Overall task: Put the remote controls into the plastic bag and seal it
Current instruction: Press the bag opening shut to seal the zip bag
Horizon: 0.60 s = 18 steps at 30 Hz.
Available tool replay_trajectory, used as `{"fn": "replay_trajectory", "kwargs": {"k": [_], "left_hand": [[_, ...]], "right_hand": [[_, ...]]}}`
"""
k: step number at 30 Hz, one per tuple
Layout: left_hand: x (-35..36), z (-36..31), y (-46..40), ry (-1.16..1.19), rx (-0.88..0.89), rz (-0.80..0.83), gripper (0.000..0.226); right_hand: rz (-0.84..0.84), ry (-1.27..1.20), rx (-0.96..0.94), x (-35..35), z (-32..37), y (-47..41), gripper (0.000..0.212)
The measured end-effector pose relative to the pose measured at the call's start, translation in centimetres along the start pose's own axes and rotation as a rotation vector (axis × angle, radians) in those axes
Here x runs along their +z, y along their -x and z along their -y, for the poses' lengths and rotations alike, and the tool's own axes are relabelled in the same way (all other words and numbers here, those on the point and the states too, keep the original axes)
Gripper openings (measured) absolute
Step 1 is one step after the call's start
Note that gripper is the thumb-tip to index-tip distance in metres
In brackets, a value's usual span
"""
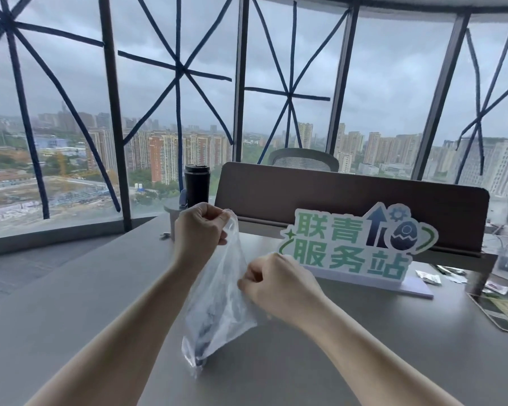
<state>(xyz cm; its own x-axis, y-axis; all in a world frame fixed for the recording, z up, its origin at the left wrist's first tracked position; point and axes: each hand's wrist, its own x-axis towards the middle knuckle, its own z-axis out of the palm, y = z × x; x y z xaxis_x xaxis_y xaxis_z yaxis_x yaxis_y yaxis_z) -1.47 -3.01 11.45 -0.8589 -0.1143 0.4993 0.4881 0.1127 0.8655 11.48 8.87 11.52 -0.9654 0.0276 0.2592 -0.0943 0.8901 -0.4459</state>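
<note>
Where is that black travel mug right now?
The black travel mug stands at the table's far edge by the window, just beyond the left hand and left of the brown desk divider.

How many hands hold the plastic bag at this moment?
2. The left hand pinches the plastic bag at its top corner; the right hand grips its right edge, lower down.
</note>
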Motion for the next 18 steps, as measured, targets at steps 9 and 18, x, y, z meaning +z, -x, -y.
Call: {"fn": "replay_trajectory", "kwargs": {"k": [9,18], "left_hand": [[0.8,4.4,-8.3,0.158,-0.133,0.053,0.008],[0.7,5.9,-12.1,0.34,-0.126,0.0,0.015]], "right_hand": [[-0.225,0.011,0.099,-1.1,-7.1,-12.2,0.029],[-0.531,-0.16,-0.08,-0.5,-6.0,-16.8,0.019]]}}
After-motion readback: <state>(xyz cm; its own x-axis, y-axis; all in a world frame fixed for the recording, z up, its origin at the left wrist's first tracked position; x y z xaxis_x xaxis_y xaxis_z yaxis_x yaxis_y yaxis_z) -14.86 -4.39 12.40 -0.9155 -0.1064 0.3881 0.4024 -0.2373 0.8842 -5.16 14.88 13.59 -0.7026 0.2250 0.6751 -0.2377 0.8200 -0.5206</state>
